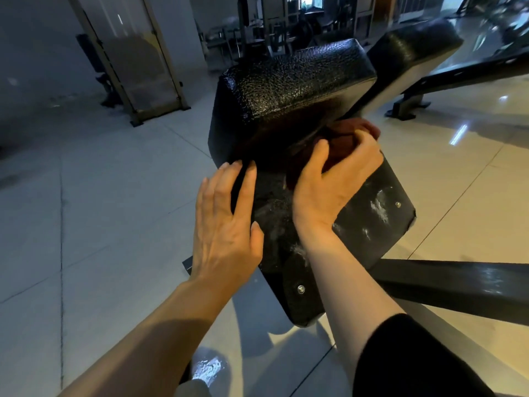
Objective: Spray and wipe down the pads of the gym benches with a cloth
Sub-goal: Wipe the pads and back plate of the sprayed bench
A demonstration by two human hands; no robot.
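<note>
A black textured bench pad (294, 81) stands in the middle of the head view, with a flat black seat pad (372, 213) below it bearing whitish smears. My right hand (329, 179) grips a dark reddish-brown cloth (346, 138) and presses it into the gap between the two pads. My left hand (226, 222) lies flat with straight fingers on the left edge of the lower pad, holding nothing. No spray bottle is in view.
A second black bench pad (412, 50) on a black frame (458, 78) stands behind to the right. A black steel bar (458, 285) runs right from under the seat. A metal-framed panel (134, 61) stands at back left. The floor is glossy tile.
</note>
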